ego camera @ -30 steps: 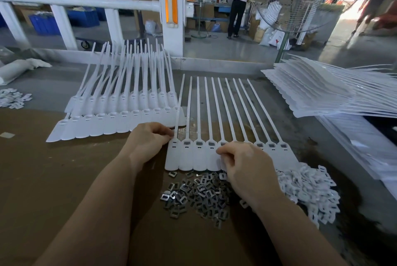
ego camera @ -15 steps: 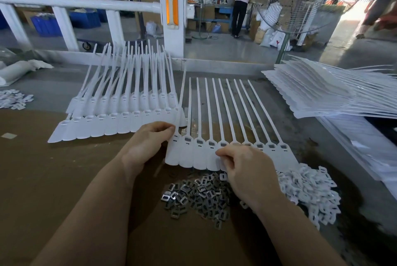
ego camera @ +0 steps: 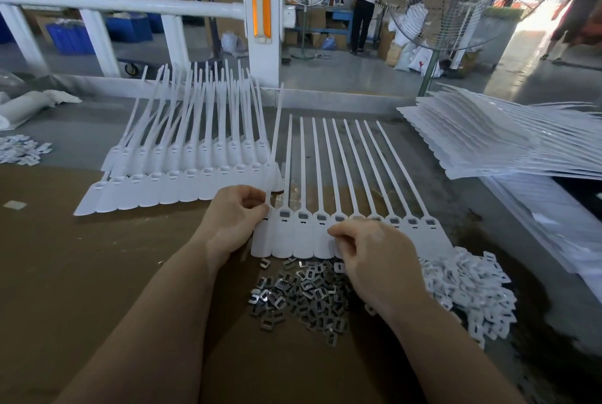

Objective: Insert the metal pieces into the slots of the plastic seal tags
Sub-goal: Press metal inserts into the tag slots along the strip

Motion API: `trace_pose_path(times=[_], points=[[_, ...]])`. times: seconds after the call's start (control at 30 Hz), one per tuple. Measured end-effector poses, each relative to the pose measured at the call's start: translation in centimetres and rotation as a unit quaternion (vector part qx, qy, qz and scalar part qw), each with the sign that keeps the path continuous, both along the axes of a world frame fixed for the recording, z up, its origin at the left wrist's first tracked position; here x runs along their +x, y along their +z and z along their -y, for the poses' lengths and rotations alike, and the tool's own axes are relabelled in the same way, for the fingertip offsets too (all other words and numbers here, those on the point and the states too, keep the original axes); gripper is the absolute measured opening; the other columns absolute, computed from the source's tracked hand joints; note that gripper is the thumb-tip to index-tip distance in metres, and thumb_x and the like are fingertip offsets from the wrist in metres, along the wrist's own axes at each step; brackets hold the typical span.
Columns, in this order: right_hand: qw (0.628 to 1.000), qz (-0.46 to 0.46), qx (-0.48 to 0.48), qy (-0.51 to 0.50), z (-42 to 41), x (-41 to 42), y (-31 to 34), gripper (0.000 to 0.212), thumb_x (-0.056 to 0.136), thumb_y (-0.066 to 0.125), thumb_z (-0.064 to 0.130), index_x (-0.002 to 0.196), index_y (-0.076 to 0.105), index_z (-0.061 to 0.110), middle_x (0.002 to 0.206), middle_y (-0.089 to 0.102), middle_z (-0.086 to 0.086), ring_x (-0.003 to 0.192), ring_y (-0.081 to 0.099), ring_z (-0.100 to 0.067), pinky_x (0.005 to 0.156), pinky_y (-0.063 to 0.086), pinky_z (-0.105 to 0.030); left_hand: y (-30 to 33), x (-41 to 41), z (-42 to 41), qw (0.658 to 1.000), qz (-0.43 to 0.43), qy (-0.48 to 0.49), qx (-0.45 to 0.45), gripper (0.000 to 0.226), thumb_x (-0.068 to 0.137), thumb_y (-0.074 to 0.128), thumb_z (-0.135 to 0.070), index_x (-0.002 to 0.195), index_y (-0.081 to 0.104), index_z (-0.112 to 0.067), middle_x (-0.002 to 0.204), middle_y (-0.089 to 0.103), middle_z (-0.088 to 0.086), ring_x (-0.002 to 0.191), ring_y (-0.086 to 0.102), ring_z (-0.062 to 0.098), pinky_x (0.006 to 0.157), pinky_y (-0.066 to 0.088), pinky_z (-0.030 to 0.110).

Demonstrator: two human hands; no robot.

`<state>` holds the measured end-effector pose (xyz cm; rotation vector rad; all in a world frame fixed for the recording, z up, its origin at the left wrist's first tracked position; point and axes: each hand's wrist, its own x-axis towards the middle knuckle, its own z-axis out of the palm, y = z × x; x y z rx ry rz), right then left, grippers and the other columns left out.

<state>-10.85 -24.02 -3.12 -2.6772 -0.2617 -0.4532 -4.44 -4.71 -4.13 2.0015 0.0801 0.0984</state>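
Pinched between left thumb and curled fingers: the neck of the leftmost tag in the working strip, where strap meets head. Left hand (ego camera: pixel 233 221) had that strap (ego camera: pixel 276 139) lifted and tilted away from the flat row. Right hand (ego camera: pixel 374 257) lay knuckles-up on the tag heads, fingers curled down at about the fifth slot; whether a metal piece sat under the fingertips could not be told.

Strip of seal tags (ego camera: pixel 420 234) spanned both grips, heads joined side by side, long straps running straight away from the hands. Slots just beyond the right fingertips, in a row across the heads. Those between the two hands showed grey fill, probably metal already seated; those past the right hand were less clear. Judged next slot lay directly at the right fingers, so the right hand was nearer; the left served as anchor.

Metal pieces (ego camera: pixel 299 299) heaped just behind the right wrist, toward the body: small flat stamped rectangles, shiny, each with a window. White plastic clips (ego camera: pixel 469 293) piled just outboard of the right hand, matte, blocky.

Tags smooth white plastic, thin, flexible. Beyond the left hand, a finished-looking fan of tags (ego camera: pixel 182 175) overlapped in two rows. Well out past the right hand, a stack of tag sheets (ego camera: pixel 488 143). Brown work surface (ego camera: pixel 81 273) beneath.
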Motion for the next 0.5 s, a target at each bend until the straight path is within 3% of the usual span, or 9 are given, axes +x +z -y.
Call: trace_pose_path(times=[0.17,0.5], points=[[1.000,0.004,0.003,-0.001,0.0,0.0,0.0,0.023,0.092,0.053,0.022,0.107,0.069,0.023,0.100,0.070,0.008,0.092,0.061,-0.011,0.083,0.042,-0.021,0.0,0.0,0.1,1.000,-0.003,0.002,0.000,0.014,0.087,0.065,-0.009,0.099,0.062,-0.015,0.093,0.065,-0.001,0.092,0.060,0.013,0.078,0.043,0.021],[0.997,-0.038,0.073,0.013,0.9,-0.3,1.2,0.022,0.091,0.056,0.017,0.108,0.069,0.023,0.106,0.069,0.009,0.096,0.060,-0.006,0.091,0.044,-0.020,-0.1,-0.1,0.3,0.999,-0.014,0.021,0.023,0.011,0.090,0.059,-0.022,0.099,0.062,-0.025,0.101,0.064,-0.004,0.098,0.057,0.014,0.088,0.045,0.033]])
